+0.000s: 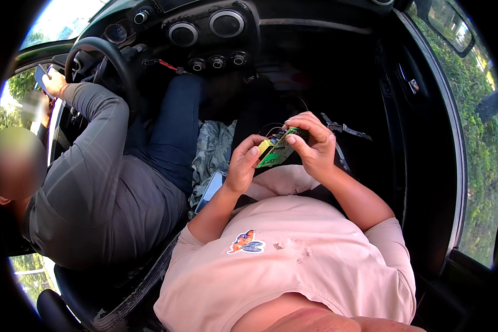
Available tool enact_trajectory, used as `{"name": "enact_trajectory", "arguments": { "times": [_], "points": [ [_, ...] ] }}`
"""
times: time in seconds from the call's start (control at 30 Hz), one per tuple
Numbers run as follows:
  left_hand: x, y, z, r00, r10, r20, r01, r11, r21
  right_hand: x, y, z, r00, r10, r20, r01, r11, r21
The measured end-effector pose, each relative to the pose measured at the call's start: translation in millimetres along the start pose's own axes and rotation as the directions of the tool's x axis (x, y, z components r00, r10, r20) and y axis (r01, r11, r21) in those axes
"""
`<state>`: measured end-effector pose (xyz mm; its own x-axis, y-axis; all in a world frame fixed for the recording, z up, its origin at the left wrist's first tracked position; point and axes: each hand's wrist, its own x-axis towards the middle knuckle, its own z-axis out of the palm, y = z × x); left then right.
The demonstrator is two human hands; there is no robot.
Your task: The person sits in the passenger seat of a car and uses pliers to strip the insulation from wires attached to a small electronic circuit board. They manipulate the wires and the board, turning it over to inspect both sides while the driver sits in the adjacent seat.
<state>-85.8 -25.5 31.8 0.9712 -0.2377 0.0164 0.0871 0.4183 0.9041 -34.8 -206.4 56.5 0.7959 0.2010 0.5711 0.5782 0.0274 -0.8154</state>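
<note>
Pink shirt [293,265] nearest; both hands [242,167] [318,149] half-curled, pinching green circuit board [278,155].

Covered edges, deep shadow and blur inside a car.
The left hand [242,166] and right hand [314,144] cover parts of the green circuit board [274,157], whose small components are too tiny to tell. The left forearm [209,219] hides part of a phone [211,188]. A pale and reddish shape [282,76] in the dark footwell cannot be made out. The second person's head [14,163] is blurred, their hand [55,83] covers part of a flat device [40,77], and their sleeve [98,108] hides part of the steering wheel [116,60].
</note>
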Motion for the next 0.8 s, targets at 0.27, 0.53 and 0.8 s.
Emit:
{"name": "enact_trajectory", "arguments": {
  "times": [0.27, 0.53, 0.8],
  "points": [
    [0.5, 0.3, 2.0, 0.997, 0.021, -0.068, -0.021, 1.000, 0.002, 4.8, -3.7, 3.9, 0.999, -0.002, -0.051, 0.001, 1.000, -0.021],
    [-1.4, -1.3, 2.1, 0.996, 0.020, -0.092, -0.021, 1.000, -0.006, 2.7, -7.1, 5.5, 0.999, 0.024, -0.037, -0.026, 0.998, -0.059],
    [-0.7, -7.0, -1.2, 0.998, -0.010, -0.062, 0.008, 1.000, -0.028, 1.2, -5.7, 2.3, 0.998, 0.053, -0.020, -0.054, 0.997, -0.059]
  ]
}}
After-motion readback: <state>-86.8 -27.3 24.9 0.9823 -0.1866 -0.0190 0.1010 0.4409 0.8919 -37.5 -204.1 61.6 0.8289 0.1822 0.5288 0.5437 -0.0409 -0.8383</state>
